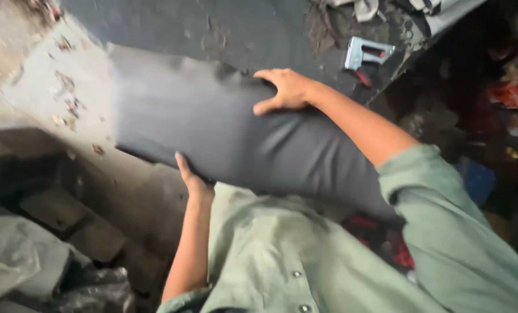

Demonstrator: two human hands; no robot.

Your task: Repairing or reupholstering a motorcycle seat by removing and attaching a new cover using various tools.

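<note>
A long dark grey padded cushion point(212, 124), covered in smooth fabric, lies tilted across the middle of the head view. My left hand point(192, 177) grips its near lower edge from underneath, thumb up against the fabric. My right hand point(285, 90) presses down on its far upper edge with fingers spread and curled over the rim. The cushion rests partly against a dark worn work surface point(241, 29). My pale green shirt fills the bottom of the view.
A silver staple gun point(366, 55) with a red part lies on the dark surface at upper right. Scraps of cloth point(363, 8) sit at the top. A dusty concrete floor point(50, 87) lies left, grey bundles point(15, 255) at lower left, cluttered red and blue items at right.
</note>
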